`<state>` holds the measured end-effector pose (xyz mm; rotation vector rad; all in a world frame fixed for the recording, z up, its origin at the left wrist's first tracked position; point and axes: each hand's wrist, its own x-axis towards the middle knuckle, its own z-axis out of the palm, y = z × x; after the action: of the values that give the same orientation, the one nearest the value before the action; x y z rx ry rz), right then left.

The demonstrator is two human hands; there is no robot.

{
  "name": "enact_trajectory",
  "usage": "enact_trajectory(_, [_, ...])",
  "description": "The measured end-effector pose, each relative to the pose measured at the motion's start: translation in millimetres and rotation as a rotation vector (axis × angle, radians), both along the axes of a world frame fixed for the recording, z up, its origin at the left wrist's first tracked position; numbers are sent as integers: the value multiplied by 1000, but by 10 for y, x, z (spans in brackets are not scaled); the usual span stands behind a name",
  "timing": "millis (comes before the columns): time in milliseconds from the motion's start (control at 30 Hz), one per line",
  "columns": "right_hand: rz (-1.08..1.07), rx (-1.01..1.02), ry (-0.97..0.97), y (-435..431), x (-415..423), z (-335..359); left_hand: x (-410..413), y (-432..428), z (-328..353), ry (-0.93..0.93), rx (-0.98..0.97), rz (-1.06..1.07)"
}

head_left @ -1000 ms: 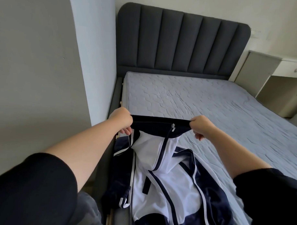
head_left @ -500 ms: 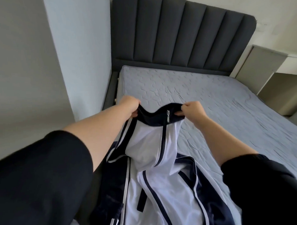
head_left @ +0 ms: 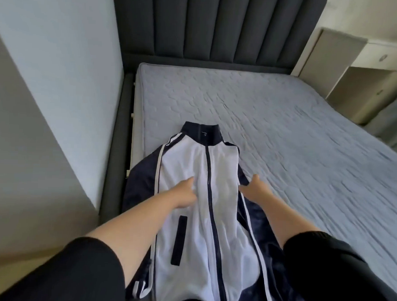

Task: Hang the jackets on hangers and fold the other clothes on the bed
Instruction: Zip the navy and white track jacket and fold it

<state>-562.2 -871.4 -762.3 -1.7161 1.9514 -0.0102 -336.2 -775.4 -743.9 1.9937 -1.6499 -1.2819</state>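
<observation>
Head view. White-and-navy zip-up track jacket: face up on the grey quilted mattress, near its left edge. Its long axis runs near to far, with the navy collar at the far end and the hem nearest the person. Left hand: fingers straight, pressing the white front left of the zip. Right hand: fingers spread and relaxed at the jacket's right edge, grasping nothing. No hanger visible.

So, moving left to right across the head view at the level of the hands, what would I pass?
Wall → dark bed frame → jacket's navy sleeve → left hand → jacket zip → right hand → bare mattress.
</observation>
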Motion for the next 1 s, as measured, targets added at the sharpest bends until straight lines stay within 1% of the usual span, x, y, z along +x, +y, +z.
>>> enact_trajectory(67, [-39, 165, 230, 368, -366, -363, -268, 188, -247, -52, 71, -107])
enact_trajectory(100, [-36, 214, 318, 531, -496, -484, -398, 261, -328, -82, 99, -156])
enact_trajectory(133, [-24, 216, 379, 656, -587, -553, -513, 320, -391, -103, 121, -188])
enact_trajectory(233, [62, 6, 495, 821, -717, -487, -760, 427, -501, -159, 136, -228])
enact_trajectory(267, [80, -41, 526, 812, -761, -403, -806, 440, -525, -183, 127, -227])
enact_trajectory(300, [75, -33, 530, 766, -813, -292, -833, 444, -539, -198, 119, -222])
enact_trajectory(333, [37, 2, 465, 686, -896, -164, -845, 445, -544, -199, 116, -221])
enact_trajectory(367, [-41, 41, 331, 575, -1021, -24, -849, 445, -534, -191, 119, -224])
enact_trajectory(400, [-179, 10, 127, 449, -1157, 137, -842, 445, -522, -180, 123, -229])
enact_trajectory(433, [-395, -95, -152, 328, -1297, 321, -830, 448, -506, -173, 130, -236])
enact_trajectory(467, [-594, -275, -413, 211, -1439, 512, -814, 447, -496, -168, 133, -238])
enact_trajectory(500, [-698, -465, -561, 102, -1576, 686, -800, 449, -489, -162, 130, -234])
enact_trajectory(533, [-736, -578, -624, 58, -1661, 823, -792, 457, -487, -157, 125, -229])
enact_trajectory(567, [-726, -638, -641, 66, -1733, 885, -798, 466, -487, -160, 113, -228])
enact_trajectory(633, [-698, -659, -590, 145, -1746, 825, -837, 498, -488, -210, 87, -230])
enact_trajectory(667, [-660, -647, -523, 235, -1715, 688, -865, 515, -494, -247, 80, -233])
enact_trajectory(700, [-574, -593, -420, 329, -1669, 489, -898, 538, -499, -275, 78, -233])
enact_trajectory(733, [-451, -477, -277, 439, -1602, 286, -927, 559, -505, -289, 79, -232])
enact_trajectory(767, [-309, -311, -157, 557, -1532, 69, -952, 582, -507, -292, 86, -229])
enact_trajectory(800, [-183, -105, -76, 707, -1449, -116, -974, 605, -503, -289, 98, -224])
enact_trajectory(833, [-103, 98, -39, 872, -1386, -294, -993, 635, -497, -292, 111, -224])
enact_trajectory(867, [-60, 227, -43, 1003, -1319, -428, -990, 645, -485, -296, 116, -225])
enact_trajectory(900, [-62, 258, -72, 1114, -1291, -536, -991, 664, -479, -303, 121, -238])
enact_trajectory(933, [-102, 219, -134, 1195, -1293, -591, -998, 678, -471, -309, 128, -255])
enact_trajectory(1000, [-314, 65, -385, 1292, -1348, -595, -989, 687, -456, -317, 139, -282])
